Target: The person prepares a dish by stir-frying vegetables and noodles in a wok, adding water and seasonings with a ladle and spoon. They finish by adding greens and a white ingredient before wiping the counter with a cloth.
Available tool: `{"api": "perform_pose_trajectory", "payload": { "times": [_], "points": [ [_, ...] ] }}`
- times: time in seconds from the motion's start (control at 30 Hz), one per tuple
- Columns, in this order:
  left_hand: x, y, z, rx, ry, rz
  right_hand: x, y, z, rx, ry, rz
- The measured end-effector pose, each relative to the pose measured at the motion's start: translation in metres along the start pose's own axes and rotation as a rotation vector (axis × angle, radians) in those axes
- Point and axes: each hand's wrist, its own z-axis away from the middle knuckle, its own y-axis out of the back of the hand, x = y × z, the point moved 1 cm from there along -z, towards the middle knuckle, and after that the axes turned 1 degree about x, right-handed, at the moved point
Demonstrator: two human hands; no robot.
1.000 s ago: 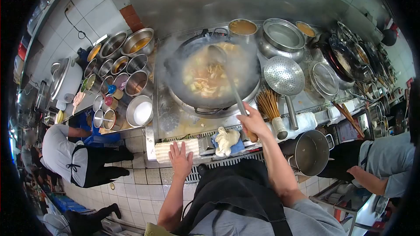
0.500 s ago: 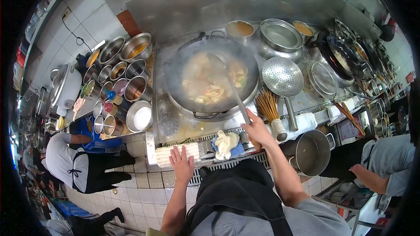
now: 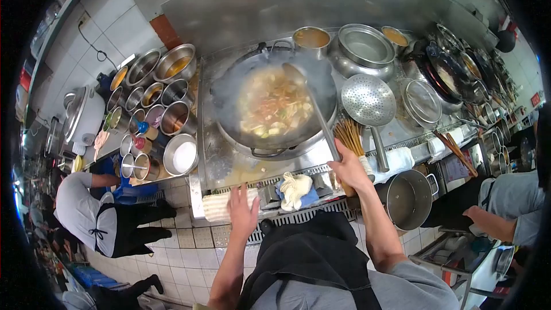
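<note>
My right hand (image 3: 350, 167) is closed around the handle of a long metal ladle (image 3: 322, 119), which slants into a large wok (image 3: 317, 131). Its bowl rests at the far right part of the food (image 3: 272, 109), a steaming mix of sliced pale and reddish pieces. At the stove's front edge, my left hand (image 3: 243, 213) has its fingers apart and holds nothing; it overlaps the right end of a folded striped towel (image 3: 218, 207). Between my hands lies a crumpled cream cloth (image 3: 296, 188) on a blue one. A bundled bamboo brush (image 3: 348, 135) stands just beyond my right hand.
A perforated strainer (image 3: 368, 99) lies right of the wok. Several metal pots and sauce bottles crowd the left counter, with a bowl of white powder (image 3: 185, 155). A deep pot (image 3: 408, 201) stands at my right. Other people are at left (image 3: 86, 209) and right (image 3: 505, 212).
The ladle has shifted right and its bowl shows more plainly; the food is stirred and redder pieces show. My left hand has lifted and moved slightly right from the towel.
</note>
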Motion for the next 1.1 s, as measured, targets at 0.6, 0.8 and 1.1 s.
{"api": "perform_pose_trajectory", "payload": {
  "times": [0.6,0.8,1.1],
  "points": [
    [0.084,0.008,-0.124,0.008,-0.327,0.083,0.012,-0.041,-0.055,-0.016,-0.086,-0.134],
    [0.087,0.006,-0.121,0.02,-0.312,0.036,-0.016,-0.02,-0.011,-0.188,-0.193,-0.206],
    [0.09,0.004,-0.122,0.062,-0.344,0.034,0.021,0.126,-0.125,0.597,0.214,0.564]
  ]
}}
